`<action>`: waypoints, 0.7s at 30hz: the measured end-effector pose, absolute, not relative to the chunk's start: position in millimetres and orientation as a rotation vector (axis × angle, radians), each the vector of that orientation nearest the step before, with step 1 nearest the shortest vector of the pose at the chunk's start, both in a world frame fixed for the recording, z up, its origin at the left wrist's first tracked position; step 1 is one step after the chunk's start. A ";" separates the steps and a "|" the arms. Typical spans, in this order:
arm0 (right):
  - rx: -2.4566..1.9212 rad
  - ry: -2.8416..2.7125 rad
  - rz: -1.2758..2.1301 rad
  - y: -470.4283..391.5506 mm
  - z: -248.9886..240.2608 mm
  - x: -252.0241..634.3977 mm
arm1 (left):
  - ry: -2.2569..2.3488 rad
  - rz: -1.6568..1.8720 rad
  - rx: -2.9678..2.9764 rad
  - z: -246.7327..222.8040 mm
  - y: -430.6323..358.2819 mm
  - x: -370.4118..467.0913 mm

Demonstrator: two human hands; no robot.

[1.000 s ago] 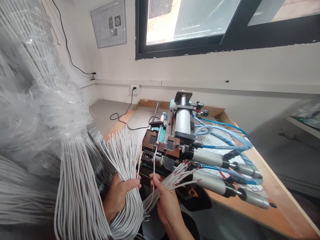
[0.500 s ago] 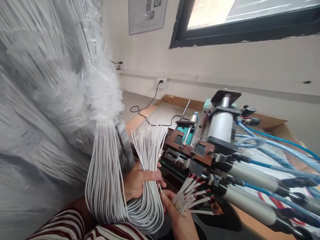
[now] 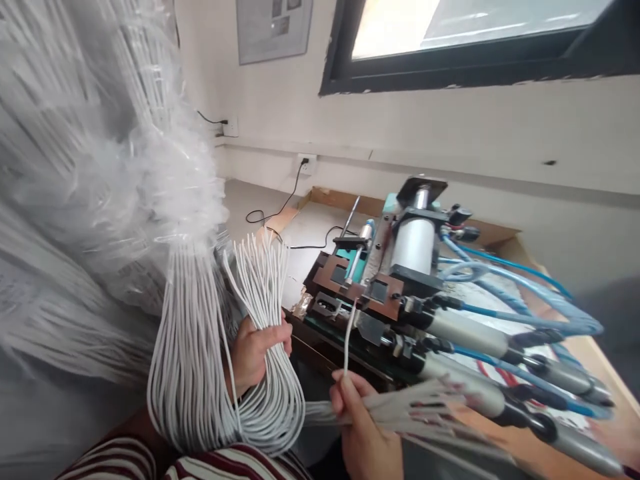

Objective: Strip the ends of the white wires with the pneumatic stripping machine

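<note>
Inside tray (image 3: pixel 327 195), machine (image 3: pixel 414 245); left grip (image 3: pixel 257 353) clasps bundle (image 3: pixel 263 283), right grip (image 3: pixel 364 423) wire (image 3: pixel 347 341) and, seemingly, bunch (image 3: pixel 415 408).

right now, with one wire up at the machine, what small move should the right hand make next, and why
Probably a slight straightening of the single wire by the right hand: the wire's upper end is at the front of the machine, yet it bends a little above that hand's grip. The left hand holds the bundle to one side.

Two hands (image 3: pixel 369 423), one lone wire (image 3: pixel 347 343), one machine (image 3: pixel 413 245), two wall sockets (image 3: pixel 307 167), one window (image 3: pixel 465 30), one framed notice (image 3: pixel 274 33)
</note>
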State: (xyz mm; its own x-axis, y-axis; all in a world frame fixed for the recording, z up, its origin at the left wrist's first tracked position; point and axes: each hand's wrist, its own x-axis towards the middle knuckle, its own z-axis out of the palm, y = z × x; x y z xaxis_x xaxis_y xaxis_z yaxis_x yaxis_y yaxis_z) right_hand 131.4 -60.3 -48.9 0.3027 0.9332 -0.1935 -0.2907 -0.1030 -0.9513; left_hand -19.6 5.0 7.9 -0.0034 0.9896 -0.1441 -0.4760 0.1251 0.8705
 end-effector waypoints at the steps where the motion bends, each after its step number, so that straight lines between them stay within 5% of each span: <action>1: -1.237 -0.683 1.161 -53.6 -45.9 128.8 | 0.929 1.288 0.744 7.4 3.3 -17.3; 21: -1.104 -0.596 1.225 -31.5 -26.3 139.4 | 1.053 1.214 0.829 5.2 0.5 -14.7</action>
State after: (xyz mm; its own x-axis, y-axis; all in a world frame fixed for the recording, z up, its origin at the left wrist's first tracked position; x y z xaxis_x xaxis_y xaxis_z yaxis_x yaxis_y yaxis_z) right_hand 139.4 -31.5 -26.3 0.2871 0.9397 -0.1857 -0.4343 -0.0451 -0.8997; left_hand -14.7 0.5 5.2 0.0246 0.9822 -0.1860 -0.3225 0.1839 0.9285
